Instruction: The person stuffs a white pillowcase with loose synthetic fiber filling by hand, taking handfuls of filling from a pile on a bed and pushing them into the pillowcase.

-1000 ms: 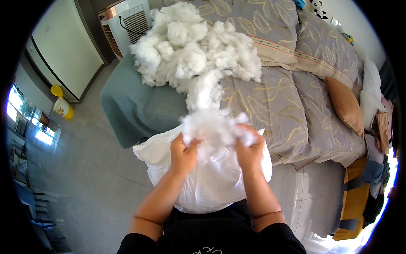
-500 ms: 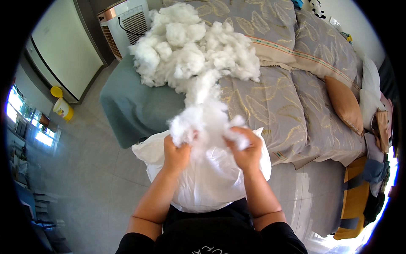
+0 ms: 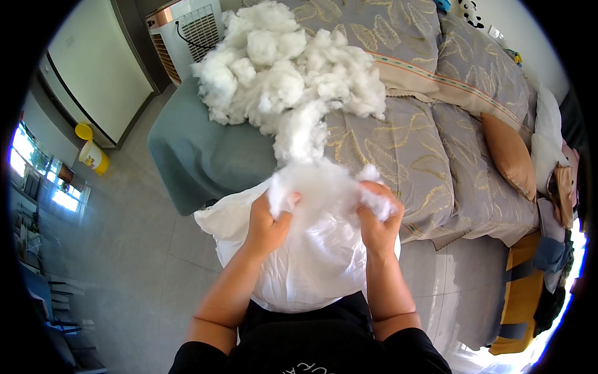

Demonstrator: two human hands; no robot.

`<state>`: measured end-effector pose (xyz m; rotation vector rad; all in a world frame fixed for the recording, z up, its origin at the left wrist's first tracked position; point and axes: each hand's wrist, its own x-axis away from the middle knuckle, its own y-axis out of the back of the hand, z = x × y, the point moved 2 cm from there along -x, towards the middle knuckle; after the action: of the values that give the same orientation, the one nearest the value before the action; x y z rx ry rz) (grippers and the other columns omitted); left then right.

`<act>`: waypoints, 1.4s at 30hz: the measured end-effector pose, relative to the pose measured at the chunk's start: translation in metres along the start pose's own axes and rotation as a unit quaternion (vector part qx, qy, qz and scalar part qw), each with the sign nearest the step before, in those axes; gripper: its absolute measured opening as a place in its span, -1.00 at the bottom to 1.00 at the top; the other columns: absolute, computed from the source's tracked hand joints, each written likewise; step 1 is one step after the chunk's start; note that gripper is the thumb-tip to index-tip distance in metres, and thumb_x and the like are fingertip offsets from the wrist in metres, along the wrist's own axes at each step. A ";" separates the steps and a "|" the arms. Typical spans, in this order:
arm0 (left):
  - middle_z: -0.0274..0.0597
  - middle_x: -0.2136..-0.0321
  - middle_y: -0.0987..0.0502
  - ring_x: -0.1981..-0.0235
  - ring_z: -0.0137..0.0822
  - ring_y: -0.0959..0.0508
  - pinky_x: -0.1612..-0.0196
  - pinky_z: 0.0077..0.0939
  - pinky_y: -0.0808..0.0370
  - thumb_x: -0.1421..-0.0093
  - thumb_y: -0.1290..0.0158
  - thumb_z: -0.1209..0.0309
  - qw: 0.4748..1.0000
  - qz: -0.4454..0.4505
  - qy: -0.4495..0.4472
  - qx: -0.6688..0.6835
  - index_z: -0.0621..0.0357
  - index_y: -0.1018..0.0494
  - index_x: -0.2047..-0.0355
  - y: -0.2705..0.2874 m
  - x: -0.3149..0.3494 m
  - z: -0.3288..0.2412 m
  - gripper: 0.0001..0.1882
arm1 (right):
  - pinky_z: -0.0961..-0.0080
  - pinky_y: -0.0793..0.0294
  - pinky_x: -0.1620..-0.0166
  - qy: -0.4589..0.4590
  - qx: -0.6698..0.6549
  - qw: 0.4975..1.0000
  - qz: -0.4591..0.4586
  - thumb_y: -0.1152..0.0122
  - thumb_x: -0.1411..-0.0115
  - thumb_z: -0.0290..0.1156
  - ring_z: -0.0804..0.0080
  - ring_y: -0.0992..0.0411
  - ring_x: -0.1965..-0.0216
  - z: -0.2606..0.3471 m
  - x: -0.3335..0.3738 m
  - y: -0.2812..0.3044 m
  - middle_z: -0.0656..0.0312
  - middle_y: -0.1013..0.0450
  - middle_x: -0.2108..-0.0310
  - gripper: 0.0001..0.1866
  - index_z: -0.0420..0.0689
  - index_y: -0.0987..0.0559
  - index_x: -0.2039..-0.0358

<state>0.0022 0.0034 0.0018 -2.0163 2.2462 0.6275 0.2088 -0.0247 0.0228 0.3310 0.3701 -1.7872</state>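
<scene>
White fluffy fiberfill stretches as a thin, hazy tuft (image 3: 321, 187) between my two hands. My left hand (image 3: 271, 218) is closed on one end of it, thumb pressed on the fluff. Farther right, my right hand (image 3: 380, 215) grips the other end, with fluff bulging past its fingers. Below them a white fabric cover (image 3: 305, 268) lies across my lap, its folds spread out. Past my hands, a strand of fiberfill (image 3: 300, 134) runs back to a large loose heap of fiberfill (image 3: 280, 68). Whether the tuft joins that strand I cannot tell.
The heap rests on a teal-covered seat (image 3: 205, 146) and a grey leaf-patterned sofa cover (image 3: 398, 143). A brown cushion (image 3: 507, 156) leans at the right. Behind stands a white air cooler (image 3: 187, 37). A yellow and white bin (image 3: 93, 159) is on the tiled floor at left.
My hands have moved apart and slightly right, my right hand more so. The fiberfill between them is pulled wider and thinner. The heap looks the same.
</scene>
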 end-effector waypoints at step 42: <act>-0.39 0.50 -0.41 0.46 -0.59 -0.36 0.35 -0.73 -0.32 0.03 -0.20 0.59 0.938 -0.171 0.073 0.294 0.21 -0.41 0.44 0.010 -0.018 -0.005 -0.83 | 0.51 -0.38 0.18 -0.036 0.096 0.994 0.031 -0.05 0.19 -0.68 0.45 -0.42 0.29 -0.033 -0.014 0.000 0.26 -0.49 0.42 -0.76 -0.19 -0.53 0.44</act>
<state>-0.0034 0.0197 0.0144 -2.0780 1.7679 -0.2127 0.2132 0.0018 -0.0012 0.4074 0.1363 -1.7722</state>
